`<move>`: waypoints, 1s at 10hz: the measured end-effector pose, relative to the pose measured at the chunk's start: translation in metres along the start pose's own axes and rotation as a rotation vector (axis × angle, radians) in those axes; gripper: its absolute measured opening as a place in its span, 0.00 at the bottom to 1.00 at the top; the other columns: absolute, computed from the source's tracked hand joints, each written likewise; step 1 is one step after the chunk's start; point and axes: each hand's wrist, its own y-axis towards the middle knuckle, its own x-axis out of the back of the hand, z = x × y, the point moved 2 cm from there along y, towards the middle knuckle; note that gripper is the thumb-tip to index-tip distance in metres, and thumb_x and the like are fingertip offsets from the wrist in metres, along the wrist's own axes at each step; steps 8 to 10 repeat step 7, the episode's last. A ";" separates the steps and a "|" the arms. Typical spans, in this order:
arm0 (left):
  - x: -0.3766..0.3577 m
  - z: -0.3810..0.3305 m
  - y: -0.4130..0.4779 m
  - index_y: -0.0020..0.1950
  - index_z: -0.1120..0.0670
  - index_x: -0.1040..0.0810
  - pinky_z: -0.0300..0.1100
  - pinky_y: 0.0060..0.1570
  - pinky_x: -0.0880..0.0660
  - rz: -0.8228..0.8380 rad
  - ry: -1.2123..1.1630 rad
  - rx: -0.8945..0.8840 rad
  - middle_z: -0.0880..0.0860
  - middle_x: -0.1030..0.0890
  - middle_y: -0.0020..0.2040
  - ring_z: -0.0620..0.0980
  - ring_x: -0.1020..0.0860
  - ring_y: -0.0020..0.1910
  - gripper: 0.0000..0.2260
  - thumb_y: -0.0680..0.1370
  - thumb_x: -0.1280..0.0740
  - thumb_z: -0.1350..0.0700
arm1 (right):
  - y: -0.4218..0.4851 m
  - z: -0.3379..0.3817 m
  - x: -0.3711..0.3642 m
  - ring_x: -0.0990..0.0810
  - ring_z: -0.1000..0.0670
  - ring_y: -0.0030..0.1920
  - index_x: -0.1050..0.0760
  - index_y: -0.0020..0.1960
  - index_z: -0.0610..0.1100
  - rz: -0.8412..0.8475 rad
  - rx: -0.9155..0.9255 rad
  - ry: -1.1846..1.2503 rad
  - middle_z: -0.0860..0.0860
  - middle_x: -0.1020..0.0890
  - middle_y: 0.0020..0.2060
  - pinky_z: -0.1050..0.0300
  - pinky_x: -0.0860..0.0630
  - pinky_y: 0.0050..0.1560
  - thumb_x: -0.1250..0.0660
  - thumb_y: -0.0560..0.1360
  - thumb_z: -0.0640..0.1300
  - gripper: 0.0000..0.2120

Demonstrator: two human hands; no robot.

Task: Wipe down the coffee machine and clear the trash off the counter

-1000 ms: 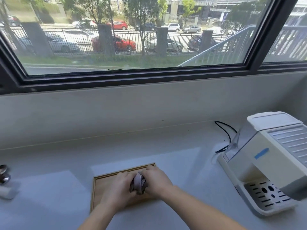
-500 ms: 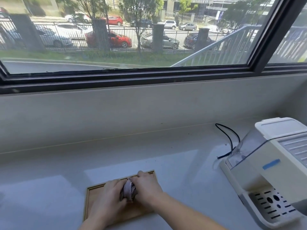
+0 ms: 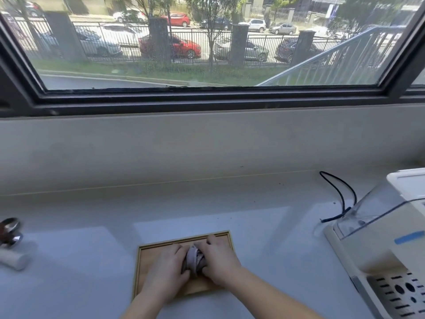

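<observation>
Head view looks down over your two forearms onto a pale grey tabletop (image 3: 92,226) set under a wide window (image 3: 207,42). Your left hand (image 3: 169,265) and right hand (image 3: 219,261) meet over a shallow wooden tray (image 3: 147,256) that lies flat near the front edge, straight ahead of you. Both hands are curled shut around a bunched grey cloth (image 3: 194,261), which shows as a twisted wad in the narrow gap between your thumbs; the fingers of each hand wrap over its sides. The cloth sits above the middle of the tray, and whether it touches the tray floor is hidden by your hands.

Your coffee machine (image 3: 377,249) stands at the right edge, cream-coloured, with a clear water tank at its back, a strip of blue tape on its side and a slotted drip grille at the lower right. A black cord (image 3: 340,192) loops on the tabletop behind it. At the far left lies a metal portafilter (image 3: 9,229) just beside a white cylindrical handle (image 3: 13,260), well apart from the tray.
</observation>
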 end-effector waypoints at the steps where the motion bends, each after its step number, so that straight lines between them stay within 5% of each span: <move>1: 0.002 0.000 0.000 0.68 0.40 0.31 0.40 0.53 0.30 0.033 0.001 0.022 0.42 0.26 0.61 0.47 0.28 0.60 0.27 0.68 0.34 0.46 | -0.001 -0.002 -0.001 0.29 0.39 0.64 0.35 0.73 0.53 0.004 -0.007 0.014 0.43 0.29 0.63 0.49 0.29 0.64 0.32 0.72 0.44 0.30; 4: 0.010 0.001 -0.008 0.66 0.42 0.31 0.45 0.52 0.27 0.074 0.026 0.058 0.44 0.28 0.60 0.49 0.26 0.59 0.26 0.68 0.35 0.43 | -0.008 -0.004 0.002 0.29 0.40 0.66 0.37 0.74 0.56 0.019 -0.012 0.024 0.46 0.29 0.64 0.50 0.29 0.66 0.29 0.68 0.48 0.36; 6: 0.032 -0.004 -0.009 0.70 0.46 0.32 0.46 0.56 0.27 -0.009 0.053 0.056 0.46 0.28 0.64 0.49 0.29 0.62 0.26 0.72 0.38 0.44 | -0.017 0.005 0.027 0.26 0.42 0.60 0.26 0.61 0.50 -0.064 -0.015 0.050 0.48 0.26 0.57 0.51 0.25 0.57 0.35 0.70 0.53 0.20; 10: 0.045 -0.013 -0.007 0.74 0.46 0.35 0.45 0.59 0.29 -0.026 0.124 0.040 0.46 0.30 0.67 0.49 0.31 0.65 0.27 0.74 0.39 0.45 | -0.021 0.010 0.043 0.28 0.42 0.62 0.27 0.62 0.48 -0.121 -0.014 -0.004 0.47 0.25 0.58 0.48 0.25 0.57 0.38 0.74 0.54 0.19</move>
